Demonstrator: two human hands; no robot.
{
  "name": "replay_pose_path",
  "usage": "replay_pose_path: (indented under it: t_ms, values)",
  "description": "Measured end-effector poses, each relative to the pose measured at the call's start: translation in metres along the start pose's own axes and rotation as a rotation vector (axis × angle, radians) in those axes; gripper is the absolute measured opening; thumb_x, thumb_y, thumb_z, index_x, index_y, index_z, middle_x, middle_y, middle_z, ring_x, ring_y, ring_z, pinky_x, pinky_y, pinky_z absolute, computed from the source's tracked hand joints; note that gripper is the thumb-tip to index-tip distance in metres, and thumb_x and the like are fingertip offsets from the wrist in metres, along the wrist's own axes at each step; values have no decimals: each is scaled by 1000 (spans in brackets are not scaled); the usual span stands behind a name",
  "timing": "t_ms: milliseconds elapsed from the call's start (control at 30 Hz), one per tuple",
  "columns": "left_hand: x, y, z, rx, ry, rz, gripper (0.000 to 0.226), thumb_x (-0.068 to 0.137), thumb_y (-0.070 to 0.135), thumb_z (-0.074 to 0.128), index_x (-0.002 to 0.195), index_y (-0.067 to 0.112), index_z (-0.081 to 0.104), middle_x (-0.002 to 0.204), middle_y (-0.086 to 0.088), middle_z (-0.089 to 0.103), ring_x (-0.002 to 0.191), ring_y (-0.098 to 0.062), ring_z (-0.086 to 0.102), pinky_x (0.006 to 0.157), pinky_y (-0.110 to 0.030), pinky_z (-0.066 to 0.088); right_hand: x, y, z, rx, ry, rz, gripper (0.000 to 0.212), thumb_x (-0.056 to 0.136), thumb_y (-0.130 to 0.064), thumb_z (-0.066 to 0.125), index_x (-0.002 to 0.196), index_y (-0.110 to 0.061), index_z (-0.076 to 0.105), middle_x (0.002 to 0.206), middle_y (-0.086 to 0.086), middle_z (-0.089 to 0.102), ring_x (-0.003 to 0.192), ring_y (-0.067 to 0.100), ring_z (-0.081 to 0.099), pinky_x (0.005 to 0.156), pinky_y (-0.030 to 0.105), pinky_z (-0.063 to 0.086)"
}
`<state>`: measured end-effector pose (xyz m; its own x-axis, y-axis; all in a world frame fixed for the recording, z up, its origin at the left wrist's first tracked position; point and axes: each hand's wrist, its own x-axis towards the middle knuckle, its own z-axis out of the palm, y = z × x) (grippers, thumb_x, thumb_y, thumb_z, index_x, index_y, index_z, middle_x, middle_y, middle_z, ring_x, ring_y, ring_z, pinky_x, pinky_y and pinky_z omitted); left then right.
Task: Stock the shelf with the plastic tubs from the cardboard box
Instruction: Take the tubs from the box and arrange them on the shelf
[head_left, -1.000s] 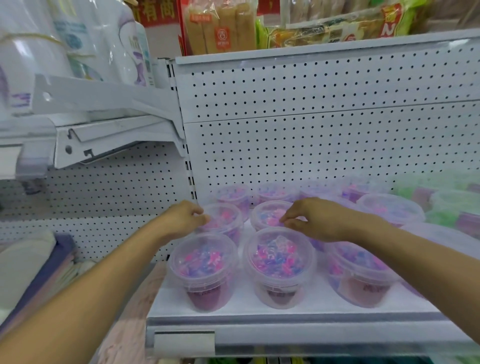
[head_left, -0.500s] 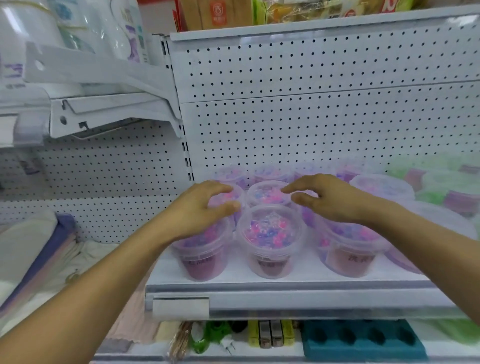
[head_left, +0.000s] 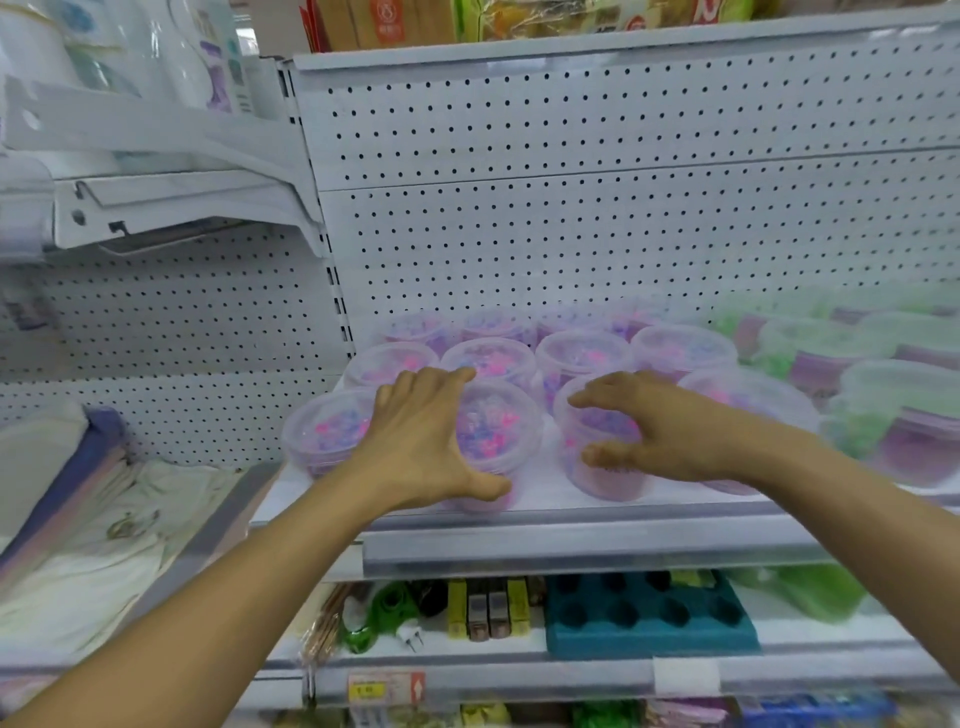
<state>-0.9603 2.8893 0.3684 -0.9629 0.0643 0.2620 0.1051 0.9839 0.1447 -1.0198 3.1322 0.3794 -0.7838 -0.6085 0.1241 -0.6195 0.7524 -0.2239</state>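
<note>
We look down our two bare forearms toward a white metal shelf (head_left: 571, 540), which serves as the landmark here. Nearest us, under the shelf's front lip, a lower level holds a teal tray (head_left: 649, 618) with round holes, with some yellow and grey packets (head_left: 483, 608) just to its left.

On the shelf's front edge stand clear plastic tubs filled with pink, purple and blue pieces. Our left hand (head_left: 421, 441) lies over the front middle tub (head_left: 493, 431), fingers (head_left: 441, 379) spread across the left part of its lid and the thumb low against its front wall; whether it grips or only rests, we cannot tell. Touching that hand on its left is the front left tub (head_left: 324, 434), at the shelf's left corner. Our right hand (head_left: 670, 426) curves over the front right tub (head_left: 597, 452), fingers spread and bent, thumb low beside the tub's wall; it is open around the tub, and contact is unclear.

Farther back on the shelf, more tubs of the same kind (head_left: 582, 353) sit in close rows up to the white pegboard back panel (head_left: 597, 234). To the shelf's right side stand blurred tubs with green contents (head_left: 893, 410). No cardboard box is visible.
</note>
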Motion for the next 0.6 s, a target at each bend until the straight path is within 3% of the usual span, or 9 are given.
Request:
replay_pose_path:
  t_ms: [100,267,600]
  values:
    - [-4,2,-2,7,0,38,107,54,71,73,144,32,30,140,7,33,126,-16,27,99,-28,16,-3,2,4,-11,17,-28,59,88,-46,60,142,-29,41,149,-7,38,133,16,36,110,34,30]
    - [4,7,-6,-92,-136,8,100,58,71,74,143,33,38,145,4,34,132,-19,28,109,-35,20,-6,1,-1,1,2,-36,59,89,-43,60,142,-26,41,150,-6,37,136,15,34,112,33,28]
    - [8,13,-1,-151,-193,-30,102,61,70,72,148,32,32,157,0,21,144,-18,13,116,-40,19,-15,5,-8,-44,45,2,52,85,-36,66,134,-29,52,141,-12,49,128,11,44,103,32,38]
